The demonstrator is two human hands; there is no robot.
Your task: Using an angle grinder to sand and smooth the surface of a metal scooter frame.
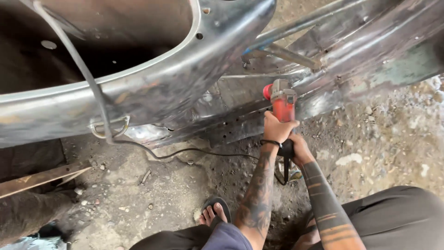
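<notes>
**Grinder held in both hands against bare metal body**

A red grinder (282,104) is gripped in both hands and pressed nose-first to the lower edge of a bare steel car body (175,88). The left hand (277,128) is wrapped fully around the red housing, fingers closed over it, with a dark band seen at the wrist. The right hand (299,149) is closed around the black rear handle just below and behind the left hand, the two hands nearly touching. Both forearms are seen to be tattooed.

The grinder's head is set against a sill panel (240,118) pierced by a row of small holes; whether a disc is touching the metal cannot be told, as it is hidden by the tool. A black cable (185,152) is run from the grinder's tail across the dirt floor (384,134) and up over the curved body frame, past a bent wire loop (111,127) hung on the metal.

A sandalled foot (215,213) is planted on the ground to the left of the forearms, and dark trousers (397,215) are seen at lower right. A wooden plank (41,178) is lying at the left edge, well apart from the hands. The floor is strewn with stones and rubble.
</notes>
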